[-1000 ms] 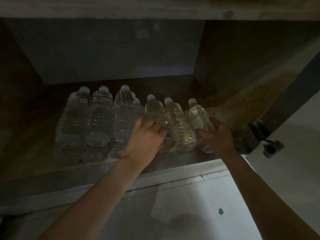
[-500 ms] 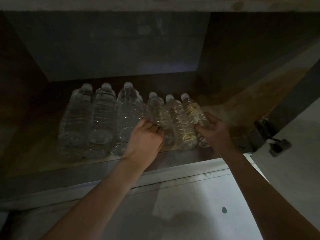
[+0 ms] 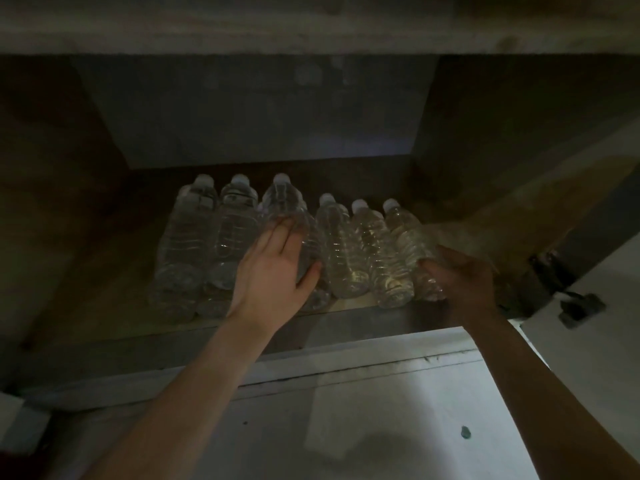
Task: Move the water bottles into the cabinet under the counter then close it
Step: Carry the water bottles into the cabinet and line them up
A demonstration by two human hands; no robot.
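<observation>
Several clear water bottles with white caps stand in a row on the dark cabinet floor (image 3: pixel 104 292). My left hand (image 3: pixel 277 271) lies with straight fingers against the third bottle from the left (image 3: pixel 285 209), thumb toward the neighbouring smaller bottle (image 3: pixel 337 244). My right hand (image 3: pixel 460 275) has its fingers curled round the lower part of the rightmost bottle (image 3: pixel 407 237), which leans slightly. Between them stands another small bottle (image 3: pixel 375 251). Two larger bottles (image 3: pixel 187 237) fill the left end of the row.
The cabinet's right wall (image 3: pixel 502 168) is close to the rightmost bottle. The open white door (image 3: pixel 606 341) with its metal hinge (image 3: pixel 554 271) hangs at the right. A white sill (image 3: pixel 346 362) runs along the cabinet front. Bare cabinet floor lies left of the bottles.
My left hand has opened from curled fingers and reached further onto the third bottle. My right hand has pushed the rightmost bottle closer against the row.
</observation>
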